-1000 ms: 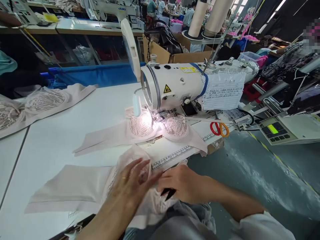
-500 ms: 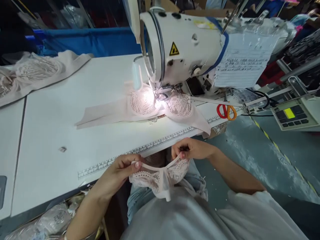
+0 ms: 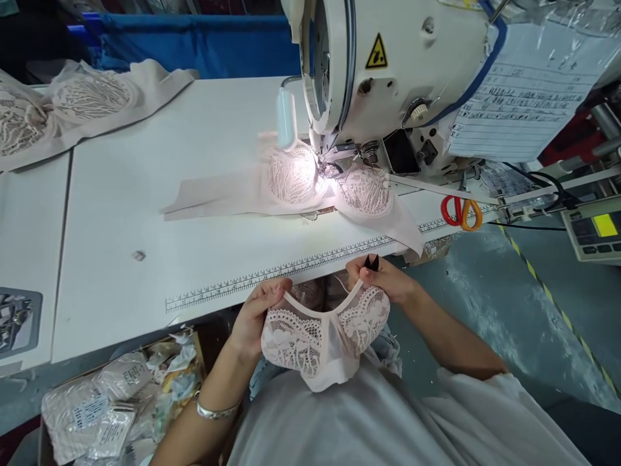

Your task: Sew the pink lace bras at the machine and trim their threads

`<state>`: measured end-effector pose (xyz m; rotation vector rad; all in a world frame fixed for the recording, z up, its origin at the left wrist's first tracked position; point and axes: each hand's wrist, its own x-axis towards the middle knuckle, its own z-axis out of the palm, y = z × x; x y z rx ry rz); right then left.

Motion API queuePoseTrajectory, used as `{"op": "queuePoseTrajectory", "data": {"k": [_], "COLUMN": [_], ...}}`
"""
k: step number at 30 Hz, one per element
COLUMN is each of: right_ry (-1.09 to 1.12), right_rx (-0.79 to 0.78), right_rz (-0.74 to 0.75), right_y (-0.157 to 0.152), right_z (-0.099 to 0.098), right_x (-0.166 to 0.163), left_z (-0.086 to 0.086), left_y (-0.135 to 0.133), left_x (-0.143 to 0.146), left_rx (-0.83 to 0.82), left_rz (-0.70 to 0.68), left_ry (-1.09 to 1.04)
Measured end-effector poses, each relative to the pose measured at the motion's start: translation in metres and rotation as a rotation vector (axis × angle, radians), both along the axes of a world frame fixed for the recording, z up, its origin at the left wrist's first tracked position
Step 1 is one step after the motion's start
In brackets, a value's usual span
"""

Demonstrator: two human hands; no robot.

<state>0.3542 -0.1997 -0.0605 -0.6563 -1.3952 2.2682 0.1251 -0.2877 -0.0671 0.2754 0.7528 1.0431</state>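
Observation:
A pale pink lace bra (image 3: 295, 340) hangs in front of my lap, its two cups spread toward me. My left hand (image 3: 259, 310) pinches its upper edge at the left end. At the other end my right hand (image 3: 383, 278) grips the same edge, and two black pointed tips (image 3: 371, 262), like those of thread snips, stick up from its fingers. Beyond my hands, a second pale pink bra (image 3: 369, 191) lies under the needle of the sewing machine (image 3: 388, 71), lit by its lamp.
Scissors with red and orange handles (image 3: 460, 213) rest at the table's right side. A printed ruler (image 3: 281, 273) runs along the front edge. More bras (image 3: 97, 103) lie at the back left. Below the table, a box holds plastic-wrapped packets (image 3: 111, 395). A control panel (image 3: 599, 230) stands at right.
Both hands have risen slightly and turned the bra, so its lace cups now face up more openly. The black tips have come into sight at my right hand. The camera view has shifted.

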Motion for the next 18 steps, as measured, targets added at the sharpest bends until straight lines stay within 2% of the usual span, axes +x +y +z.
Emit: {"op": "queuePoseTrajectory", "data": {"k": [3,6,11,13,14,16,18], "right_ry": [0.011,-0.027,-0.281,-0.221,-0.162,-0.068,-0.054], "right_rx": [0.086,0.212,0.661,0.720,0.702,0.613,0.522], "right_rz": [0.017,0.116,0.374,0.443,0.462,0.449,0.364], "right_y": [0.005,0.012,0.015,0.012,0.010,0.004,-0.004], "right_z": [-0.001,0.006,0.026,0.031,0.033,0.036,0.038], "right_x": [0.004,0.007,0.005,0.008,0.011,0.020,0.029], "left_z": [0.000,0.001,0.001,0.005,0.008,0.019,0.030], "left_y": [-0.001,0.000,0.014,0.021,0.023,0.020,0.008], "left_x": [-0.001,0.002,0.016,0.018,0.018,0.016,0.016], "left_rx": [0.037,0.059,0.072,0.163,0.256,0.510,0.793], "left_rz": [-0.001,-0.016,-0.097,-0.100,-0.067,0.085,0.251], "left_ry": [-0.050,-0.105,-0.056,0.144,0.322,0.809,1.227]}}
